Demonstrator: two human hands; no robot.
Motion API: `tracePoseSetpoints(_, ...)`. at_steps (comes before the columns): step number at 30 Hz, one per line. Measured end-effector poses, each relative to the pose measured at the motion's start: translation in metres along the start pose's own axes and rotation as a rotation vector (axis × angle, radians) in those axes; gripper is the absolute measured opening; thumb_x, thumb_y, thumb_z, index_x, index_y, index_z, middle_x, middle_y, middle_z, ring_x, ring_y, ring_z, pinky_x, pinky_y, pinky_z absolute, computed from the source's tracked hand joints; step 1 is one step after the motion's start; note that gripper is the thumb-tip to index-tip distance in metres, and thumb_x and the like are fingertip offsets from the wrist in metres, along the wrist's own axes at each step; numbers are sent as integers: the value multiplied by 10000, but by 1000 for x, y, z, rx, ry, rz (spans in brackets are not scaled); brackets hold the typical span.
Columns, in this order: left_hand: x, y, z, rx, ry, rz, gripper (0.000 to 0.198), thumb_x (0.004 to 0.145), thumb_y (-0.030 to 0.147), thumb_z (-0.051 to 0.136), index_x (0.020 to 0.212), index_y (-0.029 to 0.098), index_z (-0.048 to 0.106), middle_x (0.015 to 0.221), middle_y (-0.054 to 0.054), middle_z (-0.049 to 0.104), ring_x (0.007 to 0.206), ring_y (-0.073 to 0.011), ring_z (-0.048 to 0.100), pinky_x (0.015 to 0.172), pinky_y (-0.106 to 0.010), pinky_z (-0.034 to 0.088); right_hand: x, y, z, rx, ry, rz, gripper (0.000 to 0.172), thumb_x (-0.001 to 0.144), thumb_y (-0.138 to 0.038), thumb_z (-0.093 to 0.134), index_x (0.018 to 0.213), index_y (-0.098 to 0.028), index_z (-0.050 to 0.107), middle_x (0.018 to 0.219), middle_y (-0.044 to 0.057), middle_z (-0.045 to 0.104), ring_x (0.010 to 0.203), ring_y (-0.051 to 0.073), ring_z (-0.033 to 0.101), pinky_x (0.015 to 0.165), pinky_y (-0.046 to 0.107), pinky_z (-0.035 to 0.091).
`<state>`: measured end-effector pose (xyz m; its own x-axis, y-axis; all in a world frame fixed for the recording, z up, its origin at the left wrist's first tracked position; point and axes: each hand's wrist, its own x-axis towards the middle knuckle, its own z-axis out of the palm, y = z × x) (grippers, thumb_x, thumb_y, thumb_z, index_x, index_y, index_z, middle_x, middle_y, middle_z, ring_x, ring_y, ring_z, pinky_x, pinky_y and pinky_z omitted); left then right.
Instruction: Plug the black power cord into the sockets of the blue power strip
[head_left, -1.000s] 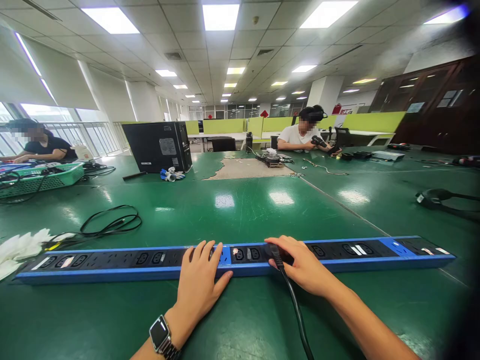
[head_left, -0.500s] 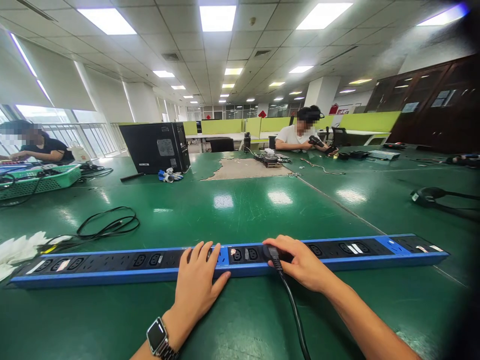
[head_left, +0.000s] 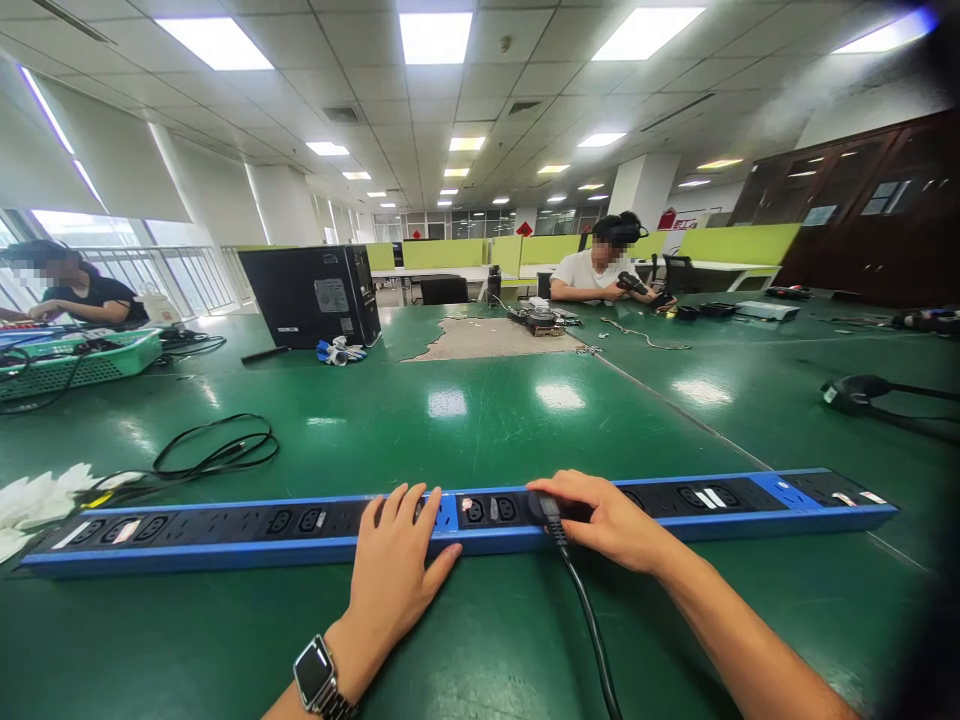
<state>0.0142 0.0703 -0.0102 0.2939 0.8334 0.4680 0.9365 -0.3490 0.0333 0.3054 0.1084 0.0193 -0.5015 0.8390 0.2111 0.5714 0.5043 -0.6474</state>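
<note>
A long blue and black power strip (head_left: 225, 525) lies across the green table (head_left: 480, 420) in front of me. My left hand (head_left: 394, 575) rests flat on its middle, fingers spread, with a watch on the wrist. My right hand (head_left: 611, 522) is closed around a black plug (head_left: 546, 508) that sits at a socket just right of the strip's middle. The plug's black cable (head_left: 592, 630) runs down toward me between my arms.
A coiled black cable (head_left: 217, 455) and white cloth (head_left: 34, 495) lie at left. Farther back stand a black computer case (head_left: 315, 293) and a green basket (head_left: 82, 358). A black device (head_left: 862, 390) lies at right. Two people sit at the far tables.
The view shifted slightly down and left early on. My right hand has settled a little on the plug; my left hand has stayed on the strip.
</note>
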Motion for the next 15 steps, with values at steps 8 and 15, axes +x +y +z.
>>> tracePoseSetpoints(8,0,1,0,5,5,0,503,895,465,540,1335,221,527,1335,-81,590,1246,-301,487,1038,-508,337,-2,0,9,-30,110,9,420,784,-278,649,1200,-231,620,966,48,607,873,201,558,801,350,451)
tracePoseSetpoints(15,0,1,0,5,-11,-3,506,895,466,539,1336,219,527,1337,-81,589,1246,-304,486,1039,-514,335,-4,1,11,-50,122,15,348,807,-262,644,1154,-247,627,1063,54,647,977,229,548,862,389,442)
